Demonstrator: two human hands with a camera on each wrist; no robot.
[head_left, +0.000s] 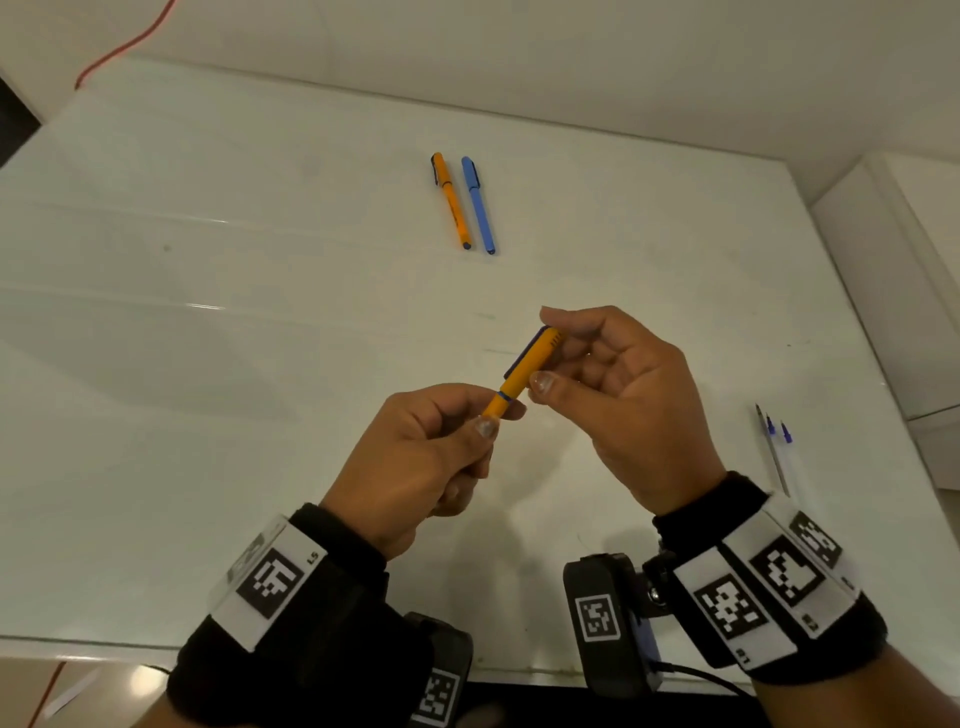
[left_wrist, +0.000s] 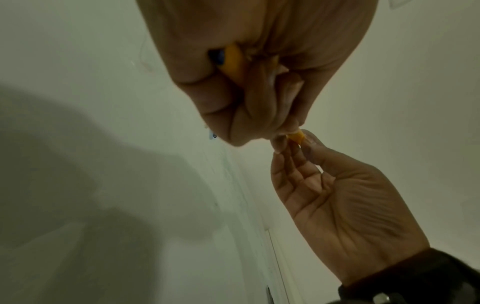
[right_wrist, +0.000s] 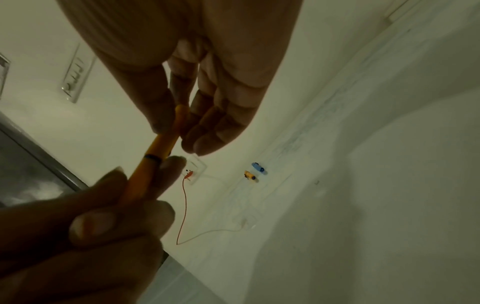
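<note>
A: Where's the pen (head_left: 524, 371)?
B: Mid-air over the table (head_left: 260, 312), between both hands, tilted up to the right. L hand (head_left: 415, 467) is curled round the barrel. R hand (head_left: 623, 400) pinches the cap (head_left: 537, 353) w/ thumb and fingertips, other fingers loose.
A: Step?
B: Cap work, I'd say. Cap sits against the blue ring, so on or nearly. Pressing home or pulling off, can't tell.
A: Next?
B: Straight push or pull along the barrel, L hand firm, no bending off-axis. Then prob. lay it by the orange pen (head_left: 453, 202) and blue pen (head_left: 479, 205), side by side farther back. Refills (head_left: 774, 441) at right, untouched.
</note>
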